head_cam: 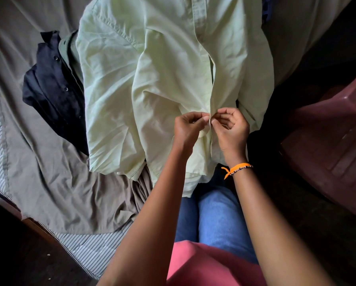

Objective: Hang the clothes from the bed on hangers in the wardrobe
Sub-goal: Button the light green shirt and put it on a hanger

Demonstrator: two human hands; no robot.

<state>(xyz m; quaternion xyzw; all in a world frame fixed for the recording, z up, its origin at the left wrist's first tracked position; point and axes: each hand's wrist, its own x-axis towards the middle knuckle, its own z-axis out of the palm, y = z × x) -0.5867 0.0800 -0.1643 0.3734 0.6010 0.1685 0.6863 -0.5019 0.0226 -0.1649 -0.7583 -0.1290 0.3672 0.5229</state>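
A pale green shirt (152, 89) fills the upper middle of the frame — creased, spread front-up over the bed (49, 182), its hem hanging over the bed's edge. At its left a dark navy shirt (53, 87) lies crumpled. Low on the front opening, the left hand (188, 125) and right hand (229, 125) meet, each pinching one edge of the green shirt.

Collar of the pale green cotton shirt (162, 79) runs off the top edge; no hanger can be made out.
The crumpled navy buttoned shirt (53, 83) lies partly under it, an olive garment (69, 52) barely showing between; whatever the pinching fingertips (206, 119) grip at the placket stays hidden.
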